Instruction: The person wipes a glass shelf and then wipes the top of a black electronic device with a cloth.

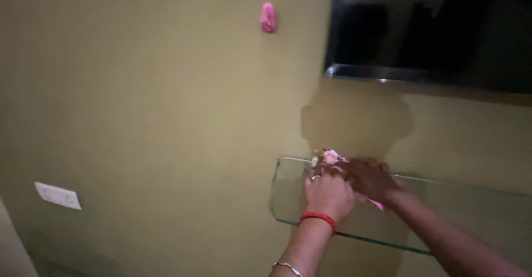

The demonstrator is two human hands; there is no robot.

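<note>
— Nearest the lens, what do you see?

— 2 forearms reaching up from the bottom edge. On the left wrist sit a thin silver bangle (pixel 288 267) and, higher up, a red band (pixel 317 219).

— And the hands themselves?

— Both are on a glass shelf (pixel 471 196) fixed to an olive-yellow wall (pixel 155 116). The left hand (pixel 328 191) lies knuckles-up with a ring (pixel 315 177) on 1 finger; its fingers curl down at the shelf's back edge. The right hand (pixel 371 178) lies just beside it, touching it, fingers bent over a pink cloth (pixel 331 156).

— Are they gripping that cloth?

— The right hand seems to press or pinch it, though the dim light and blur keep me from being certain. For the left hand I cannot tell whether it grasps anything.

— Where exactly is the cloth?

— At the shelf's rear, against the wall, beside a small metal bracket (pixel 315 158). A pink scrap also shows under the right wrist.

— Anything else around?

— A dark wall-mounted screen (pixel 438 27) above the shelf, a pink tassel-like object (pixel 268 17) hanging higher on the wall, and a white switch plate (pixel 57 195) low on the left.
</note>
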